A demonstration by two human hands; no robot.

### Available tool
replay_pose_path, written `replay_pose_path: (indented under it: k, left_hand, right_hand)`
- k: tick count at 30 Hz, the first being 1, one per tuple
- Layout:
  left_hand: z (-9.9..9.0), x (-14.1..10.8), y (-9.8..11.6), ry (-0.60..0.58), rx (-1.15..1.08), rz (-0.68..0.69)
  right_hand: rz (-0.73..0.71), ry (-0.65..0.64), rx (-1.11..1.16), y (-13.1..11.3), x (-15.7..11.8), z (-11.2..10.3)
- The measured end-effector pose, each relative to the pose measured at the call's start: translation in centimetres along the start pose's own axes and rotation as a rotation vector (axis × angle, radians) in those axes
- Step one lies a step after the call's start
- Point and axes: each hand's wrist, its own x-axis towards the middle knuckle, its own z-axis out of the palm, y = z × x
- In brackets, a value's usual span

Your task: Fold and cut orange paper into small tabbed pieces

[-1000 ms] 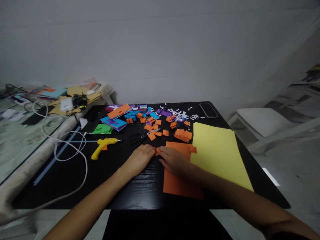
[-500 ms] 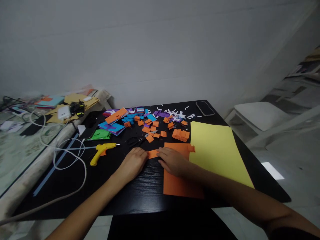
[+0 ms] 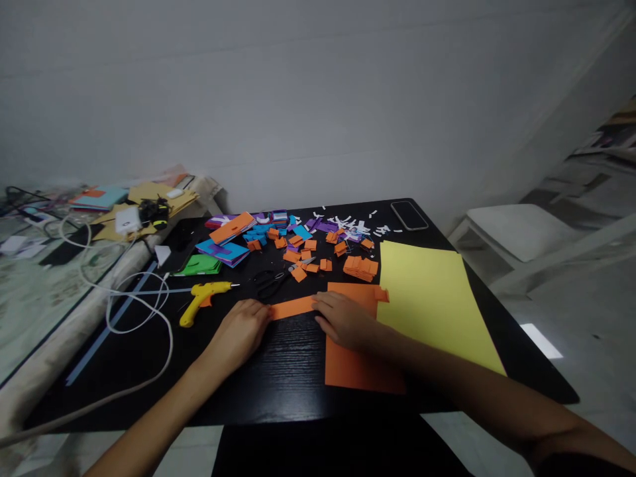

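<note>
An orange paper strip (image 3: 292,308) stretches between my two hands, low over the black tabletop. My left hand (image 3: 243,333) is closed on the strip's left end. My right hand (image 3: 346,320), also closed, grips the right end; its fingertips hide that end. Under my right hand and wrist lies an orange paper sheet (image 3: 362,368), with a small folded orange piece (image 3: 381,295) at its top right corner. Just beyond the strip are scissors (image 3: 268,281) with black handles, several small folded orange pieces (image 3: 299,273) and a stack of orange pieces (image 3: 360,267).
A yellow glue gun (image 3: 203,298) rests left of my left hand, near a looping white cable (image 3: 169,344). Large yellow sheets (image 3: 430,298) lie on the right, a phone (image 3: 409,215) behind them. White paper scraps (image 3: 355,228) and blue packets (image 3: 222,252) fill the back. A white chair (image 3: 517,232) stands at right.
My left hand has moved left, away from my right hand, and a longer stretch of the orange strip now shows between them. My right hand has stayed in place.
</note>
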Motion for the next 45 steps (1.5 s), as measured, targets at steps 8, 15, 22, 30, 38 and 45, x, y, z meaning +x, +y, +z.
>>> replay_pose_path:
  k: [8,15,22,30,38,45]
  left_hand:
    - [-1.9,2.7,4.4,0.001,0.123,-0.098]
    - [2.8,3.1,8.1,0.052,-0.028,-0.003]
    - [2.3,3.0,8.4,0.008,-0.008,-0.031]
    - [2.8,2.7,8.3,0.032,0.008,-0.064]
    - [2.3,1.0,6.4,0.051,0.047,-0.124]
    - [2.4,0.2,5.6,0.06,0.074,-0.159]
  right_hand:
    - [-0.029,0.015,-0.039,-0.1,0.0,0.4]
    - [-0.118,-0.02,-0.137,-0.4,0.3,0.3]
    - [-0.063,-0.039,-0.188,-0.6,0.0,-0.1]
    - [0.042,-0.085,-0.242,-0.4,-0.5,-1.9]
    - [0.121,-0.038,-0.302,1.2,-1.8,-2.6]
    - [0.109,-0.041,-0.318,1.5,-2.0,-2.8]
